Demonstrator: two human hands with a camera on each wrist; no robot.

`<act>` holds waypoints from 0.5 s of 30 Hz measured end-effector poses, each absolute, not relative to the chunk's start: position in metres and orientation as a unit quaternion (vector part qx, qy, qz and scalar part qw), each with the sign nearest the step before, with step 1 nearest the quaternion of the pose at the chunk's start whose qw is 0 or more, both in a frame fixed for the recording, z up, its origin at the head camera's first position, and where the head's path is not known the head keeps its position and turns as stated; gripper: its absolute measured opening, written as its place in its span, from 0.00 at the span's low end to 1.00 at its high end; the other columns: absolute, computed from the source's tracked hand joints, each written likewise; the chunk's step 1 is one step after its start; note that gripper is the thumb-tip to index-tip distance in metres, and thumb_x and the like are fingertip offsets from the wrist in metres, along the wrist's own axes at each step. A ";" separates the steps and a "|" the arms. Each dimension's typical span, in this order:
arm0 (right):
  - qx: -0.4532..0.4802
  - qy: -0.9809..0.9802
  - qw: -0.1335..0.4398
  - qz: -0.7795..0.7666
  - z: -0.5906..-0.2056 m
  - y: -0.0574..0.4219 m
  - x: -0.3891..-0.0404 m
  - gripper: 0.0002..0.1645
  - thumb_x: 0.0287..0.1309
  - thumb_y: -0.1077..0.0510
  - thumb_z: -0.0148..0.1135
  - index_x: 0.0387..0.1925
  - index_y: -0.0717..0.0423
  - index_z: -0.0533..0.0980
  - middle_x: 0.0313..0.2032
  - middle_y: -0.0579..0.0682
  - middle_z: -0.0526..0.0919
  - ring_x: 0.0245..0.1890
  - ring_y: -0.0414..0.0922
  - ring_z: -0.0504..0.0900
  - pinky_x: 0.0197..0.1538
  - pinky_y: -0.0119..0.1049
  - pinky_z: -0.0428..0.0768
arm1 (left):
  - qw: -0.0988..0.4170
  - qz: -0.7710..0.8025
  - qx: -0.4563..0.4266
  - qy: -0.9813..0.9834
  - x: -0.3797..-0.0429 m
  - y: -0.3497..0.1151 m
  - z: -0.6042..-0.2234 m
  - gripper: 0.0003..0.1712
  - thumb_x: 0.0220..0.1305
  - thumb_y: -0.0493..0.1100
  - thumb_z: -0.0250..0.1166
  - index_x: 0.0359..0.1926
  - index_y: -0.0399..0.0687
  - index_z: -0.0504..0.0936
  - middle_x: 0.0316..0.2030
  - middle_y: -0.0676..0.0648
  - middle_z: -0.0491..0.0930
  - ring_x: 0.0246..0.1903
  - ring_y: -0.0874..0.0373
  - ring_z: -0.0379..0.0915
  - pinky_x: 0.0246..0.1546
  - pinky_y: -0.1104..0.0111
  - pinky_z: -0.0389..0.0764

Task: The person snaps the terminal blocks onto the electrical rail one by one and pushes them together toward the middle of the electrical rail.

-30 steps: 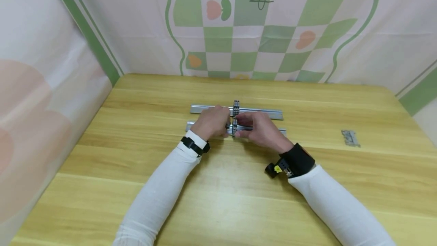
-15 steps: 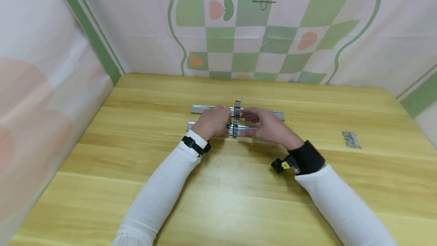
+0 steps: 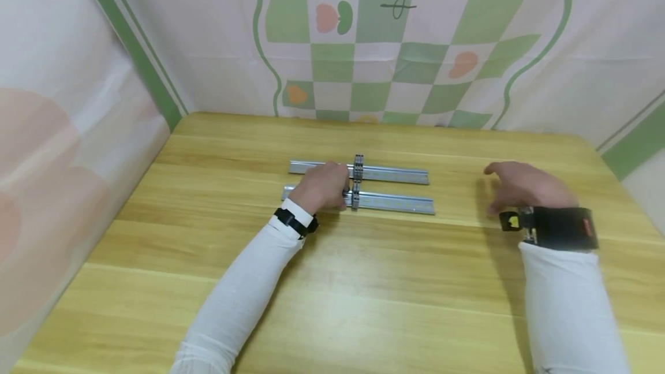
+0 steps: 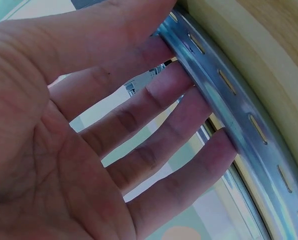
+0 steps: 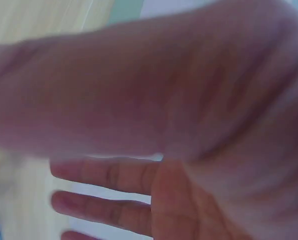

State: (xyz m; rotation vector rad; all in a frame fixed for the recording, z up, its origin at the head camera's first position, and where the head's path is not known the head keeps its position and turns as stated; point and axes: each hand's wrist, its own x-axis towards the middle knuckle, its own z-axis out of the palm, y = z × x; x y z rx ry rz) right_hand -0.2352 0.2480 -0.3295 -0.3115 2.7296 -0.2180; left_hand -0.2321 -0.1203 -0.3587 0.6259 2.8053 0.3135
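Observation:
Two slotted metal DIN rails lie parallel on the wooden table, the far rail (image 3: 395, 175) and the near rail (image 3: 397, 202). A narrow stack of grey terminal blocks (image 3: 358, 167) sits across the far one, and a slimmer grey terminal block (image 3: 355, 197) across the near one. My left hand (image 3: 321, 186) holds the near rail just left of its block; in the left wrist view the fingertips (image 4: 221, 145) meet the rail's edge. Away to the right, my right hand (image 3: 532, 186) is above the table with thumb and fingers apart, nothing seen between them.
The wooden table (image 3: 332, 293) reaches back to a hanging cloth (image 3: 379, 56) with green checks. Another pale cloth (image 3: 67, 149) hangs along the left side. Both forearms wear white sleeves, with a black strap at each wrist.
My right hand has let go of the block on the near rail and swung right, now covering the flat grey piece seen there before. My left hand has stayed on the near rail.

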 end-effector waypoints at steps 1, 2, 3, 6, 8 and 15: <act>-0.112 0.971 0.196 -0.081 -0.332 0.257 -0.236 0.56 0.41 0.55 0.81 0.64 0.79 0.61 0.54 0.82 0.72 0.51 0.76 0.73 0.51 0.69 0.74 | 0.125 0.108 0.215 0.963 -0.232 -0.120 -0.359 0.16 0.52 0.44 0.81 0.42 0.46 0.89 0.39 0.49 0.86 0.32 0.57 0.78 0.32 0.65 0.82; -0.113 0.970 0.197 -0.087 -0.334 0.266 -0.236 0.57 0.39 0.55 0.82 0.63 0.80 0.61 0.53 0.82 0.72 0.52 0.77 0.72 0.52 0.70 0.73 | 0.125 0.106 0.216 0.963 -0.232 -0.121 -0.358 0.16 0.52 0.44 0.81 0.42 0.46 0.89 0.40 0.49 0.86 0.32 0.57 0.78 0.32 0.64 0.82; -0.111 0.969 0.202 -0.093 -0.337 0.274 -0.236 0.57 0.38 0.56 0.81 0.63 0.80 0.61 0.51 0.82 0.72 0.50 0.77 0.73 0.51 0.69 0.74 | 0.126 0.105 0.217 0.962 -0.232 -0.121 -0.358 0.16 0.52 0.44 0.81 0.42 0.46 0.89 0.39 0.49 0.86 0.32 0.57 0.78 0.32 0.64 0.82; -0.104 0.965 0.217 -0.108 -0.341 0.291 -0.235 0.55 0.38 0.57 0.80 0.62 0.80 0.61 0.45 0.78 0.75 0.44 0.70 0.77 0.46 0.64 0.78 | 0.126 0.105 0.217 0.962 -0.231 -0.120 -0.357 0.15 0.52 0.45 0.81 0.41 0.47 0.90 0.38 0.50 0.86 0.31 0.57 0.78 0.32 0.65 0.82; -0.087 0.963 0.227 -0.115 -0.343 0.296 -0.232 0.55 0.37 0.56 0.80 0.63 0.76 0.61 0.45 0.76 0.73 0.41 0.66 0.76 0.40 0.61 0.79 | 0.127 0.105 0.217 0.962 -0.231 -0.120 -0.357 0.15 0.52 0.45 0.81 0.40 0.47 0.90 0.36 0.50 0.85 0.31 0.58 0.77 0.31 0.66 0.81; -0.047 0.963 0.242 -0.110 -0.342 0.297 -0.223 0.53 0.37 0.59 0.73 0.65 0.68 0.59 0.49 0.80 0.62 0.41 0.70 0.74 0.30 0.54 0.79 | 0.130 0.109 0.213 0.962 -0.230 -0.120 -0.357 0.12 0.52 0.44 0.81 0.37 0.47 0.89 0.31 0.52 0.83 0.29 0.58 0.76 0.28 0.67 0.80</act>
